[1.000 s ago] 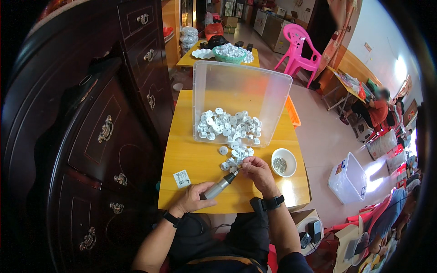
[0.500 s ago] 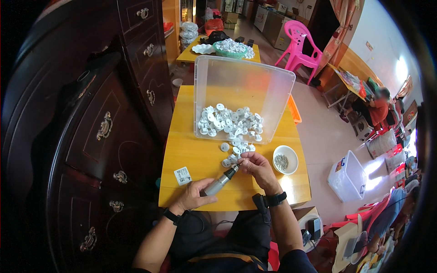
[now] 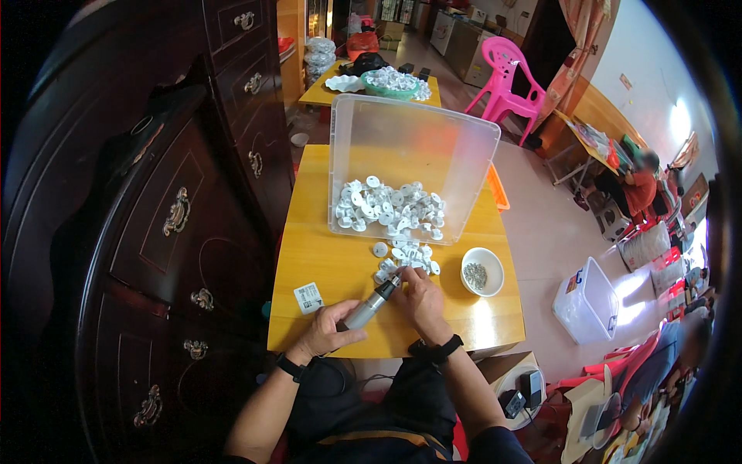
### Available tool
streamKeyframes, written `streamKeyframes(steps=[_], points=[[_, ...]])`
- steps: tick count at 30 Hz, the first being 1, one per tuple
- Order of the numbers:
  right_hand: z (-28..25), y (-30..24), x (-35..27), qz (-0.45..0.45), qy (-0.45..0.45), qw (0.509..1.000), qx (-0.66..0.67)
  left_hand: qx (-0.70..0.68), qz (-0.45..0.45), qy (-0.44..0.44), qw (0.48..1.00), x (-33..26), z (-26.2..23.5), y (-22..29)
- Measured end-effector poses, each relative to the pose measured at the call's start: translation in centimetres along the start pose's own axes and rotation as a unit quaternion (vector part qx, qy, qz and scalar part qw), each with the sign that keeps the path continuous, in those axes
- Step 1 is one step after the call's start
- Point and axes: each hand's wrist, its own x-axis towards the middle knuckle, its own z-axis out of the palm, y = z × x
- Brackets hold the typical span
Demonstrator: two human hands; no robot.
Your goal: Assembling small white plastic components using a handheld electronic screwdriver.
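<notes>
My left hand (image 3: 326, 331) is wrapped round a grey electric screwdriver (image 3: 363, 312), its dark tip pointing up and to the right. Beside that tip, my right hand (image 3: 421, 301) has its fingers curled at the near edge of a small heap of white plastic parts (image 3: 404, 254). What the right fingertips hold is hidden. Behind the heap, a clear plastic bin (image 3: 417, 131) lies tipped toward me, with many more round white parts (image 3: 386, 207) inside. A white bowl (image 3: 495, 286) of small metal screws (image 3: 474, 275) stands to the right of my right hand.
The yellow table (image 3: 309, 201) has a printed white label (image 3: 308, 297) at its left. A dark cabinet (image 3: 154, 232) stands close on the left. Right of the table, a clear tub (image 3: 585, 301) is on the floor. A pink chair (image 3: 510, 81) and seated people are farther off.
My right hand has moved slightly left and back from the screwdriver's tip toward the heap of white parts. My left hand and the screwdriver have hardly moved.
</notes>
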Motion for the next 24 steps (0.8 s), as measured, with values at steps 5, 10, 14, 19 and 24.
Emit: streamKeyframes(steps=[5, 10, 14, 19, 24], points=[[1.4, 1.3, 0.6, -0.025, 0.029, 0.999, -0.02, -0.009, 0.0, -0.001, 1.0, 0.1, 0.2, 0.2], [1.5, 1.0, 0.5, -0.018, 0.034, 0.998, 0.049, 0.002, -0.01, 0.0, 1.0, 0.0, 0.2, 0.4], [1.7, 1.3, 1.0, -0.038, 0.003, 0.999, 0.003, -0.009, -0.004, 0.005, 1.0, 0.0, 0.2, 0.3], [2.8, 1.5, 0.9, -0.051, -0.005, 0.996, 0.07, 0.019, -0.002, 0.005, 1.0, 0.2, -0.2, -0.3], [4.0, 2.8, 0.4, -0.048, 0.051, 0.99, 0.123, 0.007, -0.011, -0.008, 1.0, 0.4, 0.2, 0.4]])
